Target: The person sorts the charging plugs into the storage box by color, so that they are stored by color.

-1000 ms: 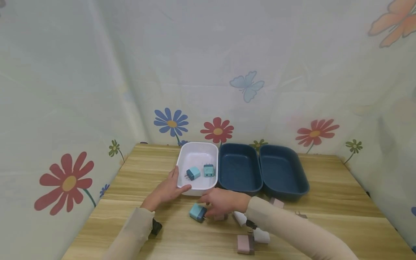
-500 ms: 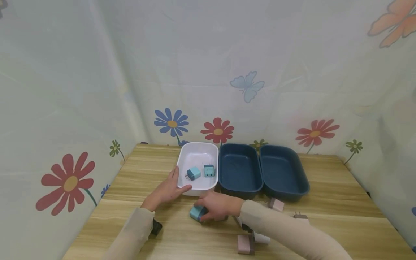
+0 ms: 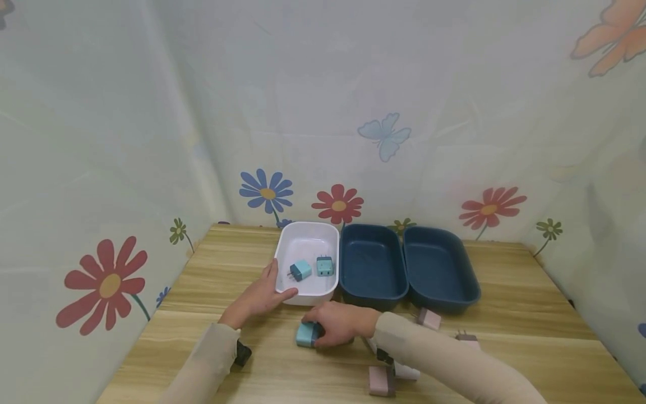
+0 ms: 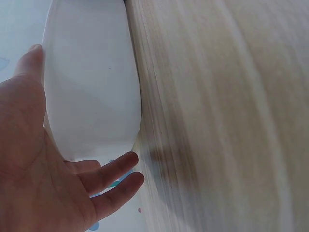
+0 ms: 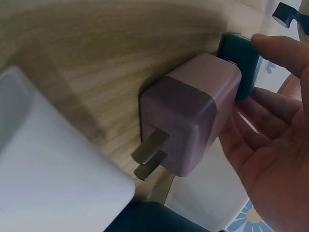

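My left hand (image 3: 261,291) rests at the near left corner of a white bin (image 3: 303,300), thumb along the front rim and fingers on the left side. In the left wrist view those fingers (image 4: 108,174) are mostly straight and spread beside the white wall. With thumb and fingers, my right hand (image 3: 340,323) pinches a teal plug charger (image 3: 305,334) at its dark end, close over the table before the bin. A pink charger (image 5: 193,106) with two prongs stands by that hand in the right wrist view. Inside the bin lie two teal chargers (image 3: 324,266).
Two dark blue bins (image 3: 373,289) stand in a row right of the white one. More pink chargers (image 3: 379,381) and a white charger (image 3: 406,371) lie on the wooden table (image 3: 282,376) around the right forearm. A flowered curtain (image 3: 323,112) hangs behind.
My right hand has closed its thumb and fingers on the teal charger and turned it slightly. The left hand has stayed at the white bin.
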`<act>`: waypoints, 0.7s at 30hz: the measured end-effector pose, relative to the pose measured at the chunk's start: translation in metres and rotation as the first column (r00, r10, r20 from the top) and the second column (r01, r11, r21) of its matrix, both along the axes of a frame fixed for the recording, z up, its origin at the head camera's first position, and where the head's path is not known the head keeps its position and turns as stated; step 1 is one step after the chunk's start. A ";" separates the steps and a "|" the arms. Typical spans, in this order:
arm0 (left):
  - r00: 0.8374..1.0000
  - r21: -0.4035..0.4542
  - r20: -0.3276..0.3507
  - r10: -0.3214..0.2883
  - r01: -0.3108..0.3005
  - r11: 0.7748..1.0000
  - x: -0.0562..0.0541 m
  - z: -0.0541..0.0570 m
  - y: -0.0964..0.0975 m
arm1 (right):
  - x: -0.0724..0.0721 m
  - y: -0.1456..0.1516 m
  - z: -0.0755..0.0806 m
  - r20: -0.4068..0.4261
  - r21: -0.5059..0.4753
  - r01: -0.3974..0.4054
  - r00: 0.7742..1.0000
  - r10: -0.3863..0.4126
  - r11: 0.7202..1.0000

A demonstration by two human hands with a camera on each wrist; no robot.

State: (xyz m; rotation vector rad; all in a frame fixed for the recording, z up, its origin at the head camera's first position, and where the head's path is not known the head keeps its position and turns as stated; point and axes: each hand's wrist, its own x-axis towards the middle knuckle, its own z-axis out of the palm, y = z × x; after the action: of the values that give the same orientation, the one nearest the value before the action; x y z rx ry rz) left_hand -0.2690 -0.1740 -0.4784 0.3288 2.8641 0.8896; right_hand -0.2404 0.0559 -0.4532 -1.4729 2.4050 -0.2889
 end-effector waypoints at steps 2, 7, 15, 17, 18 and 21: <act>1.000 0.001 -0.002 0.000 0.000 1.000 -0.001 -0.001 0.000 | 0.000 0.000 0.000 0.001 0.011 0.003 1.000 -0.003 1.000; 1.000 0.007 0.003 0.003 -0.003 1.000 -0.002 -0.002 -0.001 | 0.000 -0.002 -0.002 -0.004 0.032 0.006 1.000 -0.006 0.999; 1.000 0.017 0.016 0.001 -0.001 1.000 -0.002 -0.001 0.000 | 0.000 0.001 -0.004 0.017 0.043 -0.097 0.995 0.097 0.994; 1.000 0.014 0.012 -0.003 0.003 1.000 -0.002 -0.001 -0.001 | 0.001 0.003 -0.003 0.016 0.029 -0.131 0.991 0.130 0.991; 1.000 0.013 0.009 -0.004 0.004 1.000 -0.002 -0.001 -0.001 | 0.001 0.003 -0.002 0.012 0.022 -0.143 0.990 0.143 0.990; 1.000 0.014 0.002 -0.006 0.006 1.000 -0.002 -0.001 -0.001 | 0.003 0.005 0.003 0.002 0.002 -0.164 0.986 0.164 0.986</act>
State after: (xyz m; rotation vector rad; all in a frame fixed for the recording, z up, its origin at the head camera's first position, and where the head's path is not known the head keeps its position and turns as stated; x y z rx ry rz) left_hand -0.2712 -0.1749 -0.4797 0.3371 2.8544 0.9093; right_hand -0.2374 0.0611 -0.4503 -1.6567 2.2637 -0.2495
